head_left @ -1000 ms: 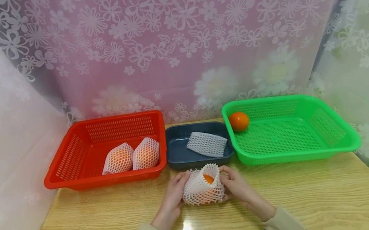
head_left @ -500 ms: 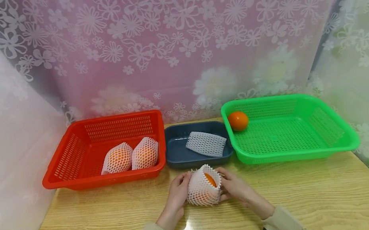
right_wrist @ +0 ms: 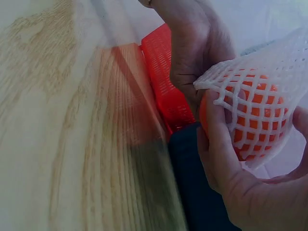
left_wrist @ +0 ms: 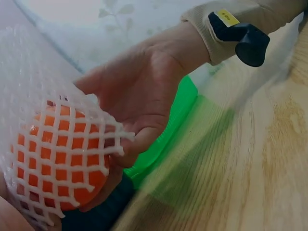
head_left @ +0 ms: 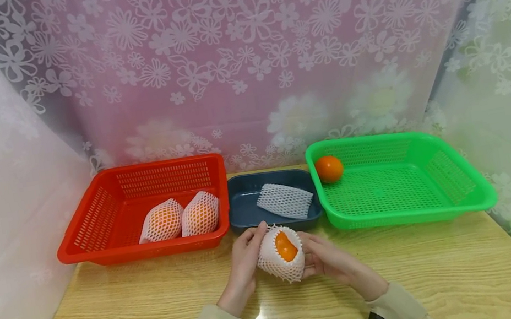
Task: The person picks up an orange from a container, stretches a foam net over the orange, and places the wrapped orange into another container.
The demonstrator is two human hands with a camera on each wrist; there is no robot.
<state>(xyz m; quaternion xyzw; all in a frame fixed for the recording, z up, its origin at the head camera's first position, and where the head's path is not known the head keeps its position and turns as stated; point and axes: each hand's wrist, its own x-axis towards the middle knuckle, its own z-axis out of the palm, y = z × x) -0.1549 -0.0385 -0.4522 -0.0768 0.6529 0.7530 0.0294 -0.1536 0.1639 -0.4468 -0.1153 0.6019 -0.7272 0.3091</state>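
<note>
An orange (head_left: 286, 247) sits inside a white foam fruit net (head_left: 274, 261), held over the table in front of the blue tray. Its bare skin shows through the net's open end in the head view. My left hand (head_left: 244, 261) grips the net from the left, thumb on its upper edge. From the right, my right hand (head_left: 323, 256) holds the other side. In the right wrist view the right hand's fingers (right_wrist: 220, 139) curl round the netted orange (right_wrist: 257, 118). Mesh covers the orange (left_wrist: 60, 159) in the left wrist view, with the right hand (left_wrist: 139, 91) behind it.
At back left, a red basket (head_left: 149, 249) holds two netted fruits (head_left: 163, 220). A flat foam net (head_left: 286, 200) lies in the blue tray (head_left: 245, 222) at the middle. The green basket (head_left: 395, 215) on the right contains one bare orange (head_left: 329, 169). Curtains surround the wooden table (head_left: 135, 318).
Both hands have turned the netted orange and raised it slightly, so the open end faces the head camera more and more bare orange shows. The baskets and tray stay put.
</note>
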